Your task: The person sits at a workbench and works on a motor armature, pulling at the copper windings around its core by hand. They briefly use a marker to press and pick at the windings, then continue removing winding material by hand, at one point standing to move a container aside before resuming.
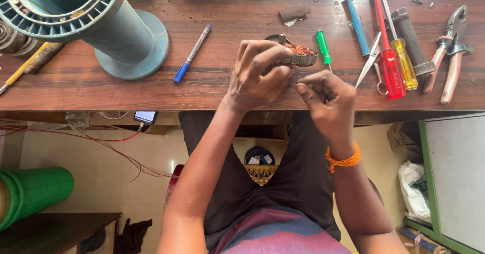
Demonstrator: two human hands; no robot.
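Held tight in left hand [255,74]: small metal ring [298,57] stuffed with orange-brown copper wire, over bench [101,89] edge, beside green screwdriver [323,47]. Right hand [327,100] just beside, fingers pinched shut, maybe on thin wire, too fine to see. Most of ring hidden by fingers. Big blue spool [86,16] cut off top left.

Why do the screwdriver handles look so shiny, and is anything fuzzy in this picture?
In the head view, bright daylight puts glare streaks on the red screwdriver handle and the yellow one. The wooden bench also shows a soft sheen. The hands are sharp; the left hand grips a small copper-wound part, the right hand pinches beside it. The big spool bulges at the corner from lens distortion.
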